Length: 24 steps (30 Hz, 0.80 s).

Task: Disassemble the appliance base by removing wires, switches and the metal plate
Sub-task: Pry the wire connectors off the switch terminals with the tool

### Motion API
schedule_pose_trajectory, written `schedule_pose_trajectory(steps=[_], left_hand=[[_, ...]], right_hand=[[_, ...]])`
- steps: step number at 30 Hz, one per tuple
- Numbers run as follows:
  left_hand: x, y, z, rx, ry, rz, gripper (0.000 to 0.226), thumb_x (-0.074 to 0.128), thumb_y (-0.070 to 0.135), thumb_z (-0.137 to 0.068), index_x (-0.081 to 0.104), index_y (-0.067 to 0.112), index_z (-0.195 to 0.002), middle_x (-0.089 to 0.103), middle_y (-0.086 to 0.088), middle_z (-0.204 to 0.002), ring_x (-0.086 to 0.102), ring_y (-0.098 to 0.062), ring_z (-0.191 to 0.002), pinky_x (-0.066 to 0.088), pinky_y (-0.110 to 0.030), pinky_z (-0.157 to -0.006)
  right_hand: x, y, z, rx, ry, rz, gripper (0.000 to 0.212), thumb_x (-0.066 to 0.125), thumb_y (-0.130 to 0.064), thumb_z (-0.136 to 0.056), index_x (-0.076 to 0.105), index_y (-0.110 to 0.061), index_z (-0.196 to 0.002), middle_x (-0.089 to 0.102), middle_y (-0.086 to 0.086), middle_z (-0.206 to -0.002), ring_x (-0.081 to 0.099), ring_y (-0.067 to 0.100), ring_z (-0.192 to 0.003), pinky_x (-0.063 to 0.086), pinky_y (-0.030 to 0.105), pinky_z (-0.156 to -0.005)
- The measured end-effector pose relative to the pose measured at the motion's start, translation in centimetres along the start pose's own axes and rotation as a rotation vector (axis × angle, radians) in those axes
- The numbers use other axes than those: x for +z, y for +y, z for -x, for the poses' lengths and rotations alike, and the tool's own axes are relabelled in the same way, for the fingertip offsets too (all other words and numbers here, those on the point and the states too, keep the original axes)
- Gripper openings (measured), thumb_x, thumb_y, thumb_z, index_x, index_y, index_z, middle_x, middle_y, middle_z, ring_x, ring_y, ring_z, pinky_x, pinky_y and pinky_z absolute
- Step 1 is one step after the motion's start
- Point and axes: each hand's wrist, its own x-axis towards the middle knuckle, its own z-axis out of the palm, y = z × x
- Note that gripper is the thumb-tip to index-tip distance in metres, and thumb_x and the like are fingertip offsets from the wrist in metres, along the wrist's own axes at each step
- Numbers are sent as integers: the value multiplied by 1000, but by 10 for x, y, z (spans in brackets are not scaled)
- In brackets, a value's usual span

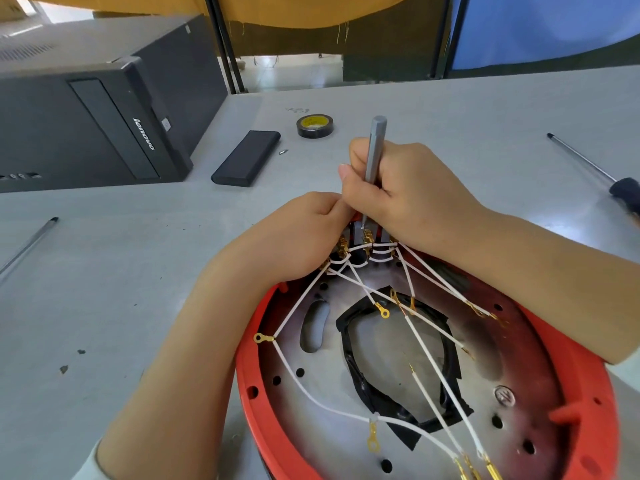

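two hands (346, 216), one screwdriver (374, 147), one base (585, 393)

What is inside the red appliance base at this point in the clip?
Inside the red base lies a metal plate with a black-taped opening, crossed by white wires running to the switches. Both hands cover most of the switch area.
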Motion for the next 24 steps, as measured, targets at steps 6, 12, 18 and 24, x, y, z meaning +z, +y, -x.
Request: schedule_pose_trajectory(steps=[6, 12, 18, 24], left_hand=[[0, 0, 0, 11, 8, -5, 51, 26, 37, -101, 61, 1, -107, 64, -20, -96, 45, -14, -69, 41, -30, -68], [0, 0, -1, -4, -1, 20, 50, 26, 37, -102, 61, 2, -108, 63, -18, -110, 58, -29, -99, 44, -36, -88], [0, -1, -2, -4, 11, 23, 51, 26, 38, -102, 60, 1, -107, 65, -15, -94, 58, -27, -86, 44, -25, -79], [1, -1, -1, 2, 12, 30, 50, 26, 38, -102, 60, 1, -104, 62, -17, -87, 51, -18, -73, 44, -30, -73]], right_hand=[[-1, -1, 1, -19, -8, 8, 36, 43, -27, -95, 26, -30, -63, 31, -8, -52, 40, 11, -52, 30, 17, -49], [0, 0, 1, 2, 15, -23, 38, 45, -24, -95, 27, -27, -62, 31, -8, -52, 39, 12, -51, 29, 18, -48], [0, -1, 1, 10, 32, -33, 37, 45, -24, -94, 27, -29, -61, 31, -9, -51, 39, 10, -51, 30, 17, -48], [1, 1, -8, 144, -6, -120, 43, 53, -13, -89, 28, -22, -55, 29, -8, -50, 36, 7, -47, 32, 13, -47]])
